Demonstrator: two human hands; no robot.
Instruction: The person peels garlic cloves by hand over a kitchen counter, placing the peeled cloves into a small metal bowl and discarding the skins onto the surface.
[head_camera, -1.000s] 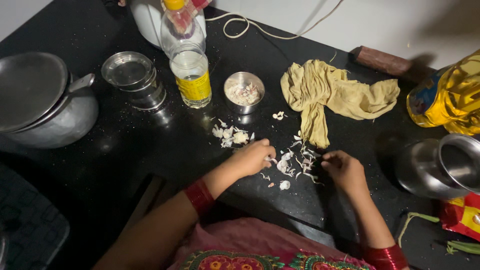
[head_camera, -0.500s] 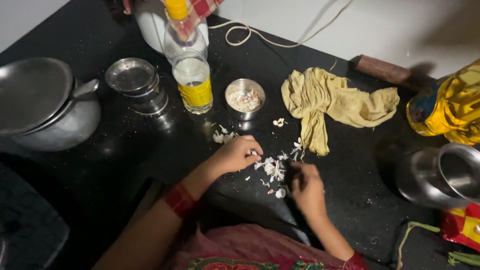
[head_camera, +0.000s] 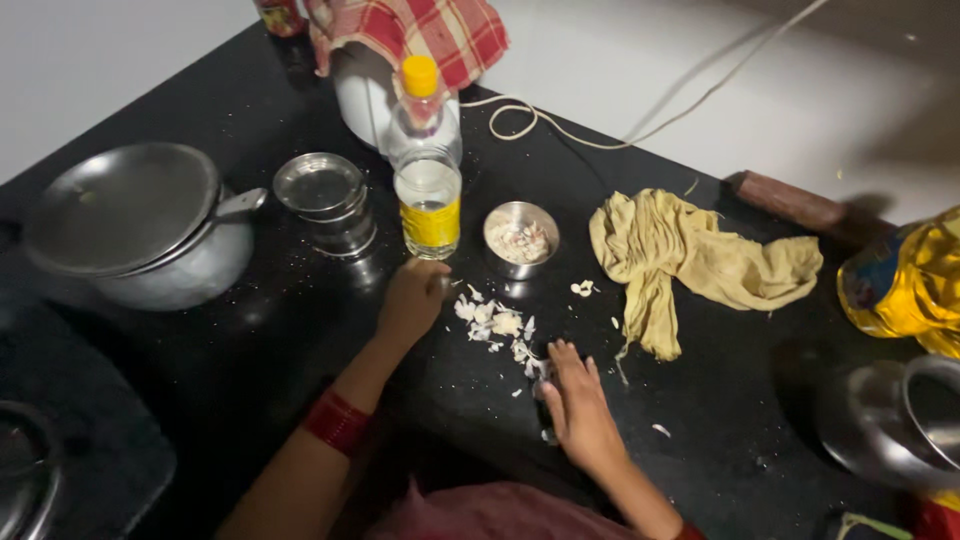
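Note:
On a black counter, a scatter of white garlic peels (head_camera: 495, 325) lies between my two hands. My left hand (head_camera: 412, 298) rests at the peels' left edge, fingers curled, just below a plastic bottle (head_camera: 428, 160) with a yellow cap and yellow label. Whether it holds anything I cannot tell. My right hand (head_camera: 578, 405) lies flat on the counter at the peels' lower right, fingers stretched toward them. A small steel bowl (head_camera: 520, 238) with peeled garlic stands just beyond the peels.
A lidded steel pot (head_camera: 140, 235) sits at left, a steel container with a lid (head_camera: 325, 200) beside it. A crumpled yellow cloth (head_camera: 690, 260) lies right of the bowl. A yellow oil bottle (head_camera: 905, 285) and a steel vessel (head_camera: 900, 425) are at right. A white appliance under a checked cloth (head_camera: 410, 35) stands behind.
My left hand moved up and left to the peels' far edge near the bottle. My right hand opened flat and shifted to the lower right. The camera view came closer.

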